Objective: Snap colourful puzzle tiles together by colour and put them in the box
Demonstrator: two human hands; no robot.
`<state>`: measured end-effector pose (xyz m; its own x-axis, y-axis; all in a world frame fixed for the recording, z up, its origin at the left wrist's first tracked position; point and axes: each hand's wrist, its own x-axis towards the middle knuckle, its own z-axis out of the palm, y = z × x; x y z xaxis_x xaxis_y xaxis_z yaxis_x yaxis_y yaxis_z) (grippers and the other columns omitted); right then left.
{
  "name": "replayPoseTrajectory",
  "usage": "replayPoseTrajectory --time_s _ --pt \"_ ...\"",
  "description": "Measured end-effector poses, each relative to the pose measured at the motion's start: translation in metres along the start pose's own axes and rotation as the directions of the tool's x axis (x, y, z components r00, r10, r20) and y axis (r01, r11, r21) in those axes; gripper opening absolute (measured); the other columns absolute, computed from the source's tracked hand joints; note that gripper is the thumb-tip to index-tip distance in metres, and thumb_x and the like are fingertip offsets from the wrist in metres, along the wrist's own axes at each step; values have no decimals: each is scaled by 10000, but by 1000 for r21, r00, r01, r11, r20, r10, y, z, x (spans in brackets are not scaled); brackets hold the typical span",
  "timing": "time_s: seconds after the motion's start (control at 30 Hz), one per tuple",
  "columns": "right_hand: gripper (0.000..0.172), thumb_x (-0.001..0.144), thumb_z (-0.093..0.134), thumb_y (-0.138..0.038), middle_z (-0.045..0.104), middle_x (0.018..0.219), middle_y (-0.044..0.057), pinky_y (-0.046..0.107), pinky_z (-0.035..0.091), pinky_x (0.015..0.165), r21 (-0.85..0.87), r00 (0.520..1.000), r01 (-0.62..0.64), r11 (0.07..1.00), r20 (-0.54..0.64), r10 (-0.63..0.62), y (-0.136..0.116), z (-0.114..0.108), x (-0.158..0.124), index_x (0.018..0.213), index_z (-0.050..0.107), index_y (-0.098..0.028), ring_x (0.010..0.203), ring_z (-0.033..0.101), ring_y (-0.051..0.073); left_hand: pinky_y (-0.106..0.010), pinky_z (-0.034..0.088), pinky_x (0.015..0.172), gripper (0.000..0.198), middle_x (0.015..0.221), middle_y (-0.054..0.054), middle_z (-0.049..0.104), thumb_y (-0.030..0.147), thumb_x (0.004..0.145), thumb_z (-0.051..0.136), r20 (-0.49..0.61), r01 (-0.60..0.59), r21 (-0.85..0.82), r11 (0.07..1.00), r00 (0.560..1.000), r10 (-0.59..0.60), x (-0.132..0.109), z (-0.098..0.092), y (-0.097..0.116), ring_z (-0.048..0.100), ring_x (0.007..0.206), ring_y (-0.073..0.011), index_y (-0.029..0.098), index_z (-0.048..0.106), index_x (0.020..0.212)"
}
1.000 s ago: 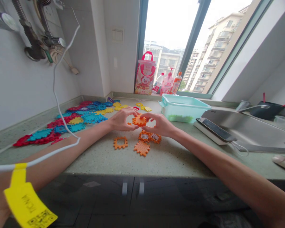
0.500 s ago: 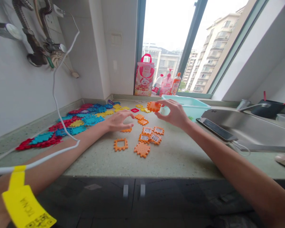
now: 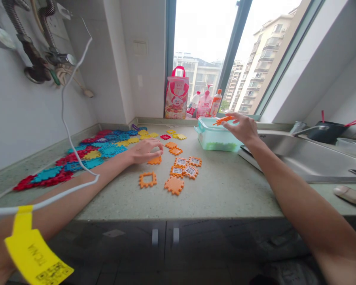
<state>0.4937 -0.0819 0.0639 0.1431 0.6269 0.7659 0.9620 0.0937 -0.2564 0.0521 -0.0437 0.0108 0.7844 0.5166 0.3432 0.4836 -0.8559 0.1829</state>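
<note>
My right hand point(image 3: 243, 127) pinches an orange interlocking tile point(image 3: 223, 120), tilted nearly edge-on, over the open top of a pale teal plastic box point(image 3: 216, 141). Green shapes show through the box's wall. Low over the counter, my left hand point(image 3: 145, 151) has its fingers loosely curved and holds nothing visible. An orange tile point(image 3: 156, 160) lies partly hidden beneath it. Closer to me are an orange square frame point(image 3: 140, 180), a solid orange tile point(image 3: 174, 185) and several orange window tiles point(image 3: 191, 171). Two more orange pieces point(image 3: 175, 151) lie beyond them.
Red, blue and yellow puzzle pieces point(image 3: 111, 149) spread along the left wall. A white cable point(image 3: 72, 138) hangs across my left forearm. At right are a steel sink point(image 3: 302, 158) and a phone point(image 3: 250, 158), partly covered by my arm. Bottles point(image 3: 204, 105) and a pink bag point(image 3: 177, 99) line the windowsill.
My right hand has carried the orange tile rightward to above the teal box, tilting it. My left hand stays near the same spot, its fingers now closer together. The view has shifted slightly.
</note>
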Motion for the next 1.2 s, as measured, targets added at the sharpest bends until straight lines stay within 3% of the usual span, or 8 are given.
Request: replayPoseTrajectory --time_s 0.2,0.37,0.5,0.6,0.67,0.77,0.87,1.2 --pt "548 909 609 -476 776 1162 108 532 525 943 48 995 96 994 -31 -94 -11 2 -1 1410 653 -259 1013 718 336 -415 460 1061 396 1169 -85 747 493 987 457 -8 35 -3 999 999 -35 0 1 -2 642 1150 -282 214 728 1058" --pt "510 918 580 -363 734 1252 110 557 484 1052 85 970 236 968 -74 -230 -37 2 -11 1414 631 -259 1098 675 333 -321 440 713 349 792 -24 688 452 973 445 -1 145 53 988 989 -145 -1 -10 6 634 731 -218 234 713 1024" --pt "395 928 574 -357 764 1141 78 430 531 940 181 919 375 909 57 -390 -64 7 -27 1284 721 -267 931 693 259 -310 365 632 367 660 0 628 533 923 518 82 224 102 969 969 -233 -6 -27 4 563 591 -192 241 741 929" --pt "270 931 592 -385 764 823 25 334 490 738 253 834 388 886 313 -455 -79 9 -36 1047 802 -261 664 639 175 -300 351 608 414 674 3 638 631 854 610 151 241 59 969 957 -248 -9 -38 -4 569 601 -182 253 773 901" --pt "279 924 620 -447 713 683 5 308 428 650 292 730 363 885 501 -465 -86 10 -38 959 815 -250 579 587 147 -292 344 597 458 684 5 640 692 801 671 191 254 39 966 947 -257 -11 -42 -7 571 603 -175 260 784 902" --pt "439 892 655 -625 721 730 22 303 405 633 307 547 284 908 726 -416 -89 7 -37 1006 818 -234 613 595 155 -285 338 600 547 696 5 648 751 733 730 261 276 56 959 924 -281 -11 -45 -8 577 614 -175 264 781 977" --pt "666 784 691 -792 751 862 62 318 439 697 238 435 210 948 846 -309 -88 6 -36 1115 798 -224 754 659 214 -288 328 602 632 691 8 640 766 668 776 324 303 92 948 892 -317 -10 -44 -5 575 618 -181 265 765 1054" --pt "870 630 777 -835 720 954 68 333 446 727 160 332 178 971 919 -213 -87 6 -38 1263 712 -241 846 668 269 -296 330 615 633 747 -4 636 749 670 776 341 339 112 934 870 -357 -9 -36 -4 578 663 -186 242 742 1048"
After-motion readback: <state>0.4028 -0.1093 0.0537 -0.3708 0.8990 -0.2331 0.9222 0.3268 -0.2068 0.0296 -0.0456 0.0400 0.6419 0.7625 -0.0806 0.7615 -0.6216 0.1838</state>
